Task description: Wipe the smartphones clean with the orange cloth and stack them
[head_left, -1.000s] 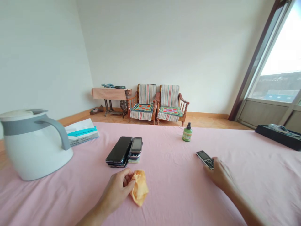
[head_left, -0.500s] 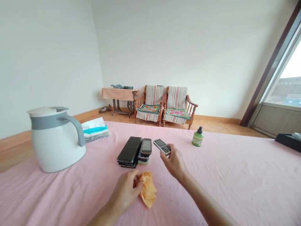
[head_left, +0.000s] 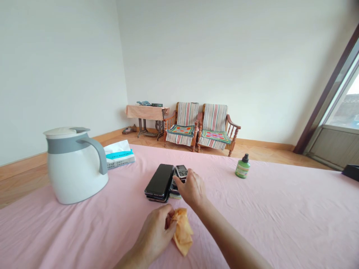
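Note:
My left hand pinches a crumpled yellow cloth, which hangs from the fingers close to the front of the bed-like pink surface. With its thumb and fingers, my right hand grips a keypad phone at its near end, over the stack of small phones. Whether the phone rests fully on that stack is hidden by the hand. Touching the small stack on its left is a pile of larger phones, with a black smartphone on top, screen up.
A white and grey jug stands at left, in front of a tissue pack. A green bottle is at right on the pink cloth. Beyond are two wooden armchairs and a covered table. A black object lies far right.
My right hand has moved left with the keypad phone, from beside the small phone stack to over it. The left hand still holds the yellow cloth. The view has shifted slightly.

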Demonstrator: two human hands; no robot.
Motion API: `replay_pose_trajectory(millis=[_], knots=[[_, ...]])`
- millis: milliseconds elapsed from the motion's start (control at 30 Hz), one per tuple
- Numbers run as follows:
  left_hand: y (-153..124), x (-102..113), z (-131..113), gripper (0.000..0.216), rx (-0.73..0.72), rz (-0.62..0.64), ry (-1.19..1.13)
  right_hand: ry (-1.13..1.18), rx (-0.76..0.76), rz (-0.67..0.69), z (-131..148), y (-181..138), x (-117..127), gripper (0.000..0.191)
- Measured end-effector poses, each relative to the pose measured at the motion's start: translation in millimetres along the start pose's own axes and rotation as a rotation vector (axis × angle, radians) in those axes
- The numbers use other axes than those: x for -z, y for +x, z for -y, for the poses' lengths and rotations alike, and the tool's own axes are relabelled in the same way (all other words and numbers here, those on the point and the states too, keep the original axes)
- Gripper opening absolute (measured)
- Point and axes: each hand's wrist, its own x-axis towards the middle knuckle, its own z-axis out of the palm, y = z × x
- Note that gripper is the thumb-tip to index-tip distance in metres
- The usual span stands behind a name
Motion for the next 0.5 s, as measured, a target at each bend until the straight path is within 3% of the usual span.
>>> replay_pose_trajectory(millis=[233,500], knots=[[-0.8,-1.7,0.7,0.011,-0.004,0.012,0.020,0.044,0.060,0.044,-7.2,-13.2,5.8,0.032],[1.2,-0.7,-1.6,0.011,-0.016,0.021,0.024,0.166,0.118,0.065,-20.4,-23.3,0.9,0.020]])
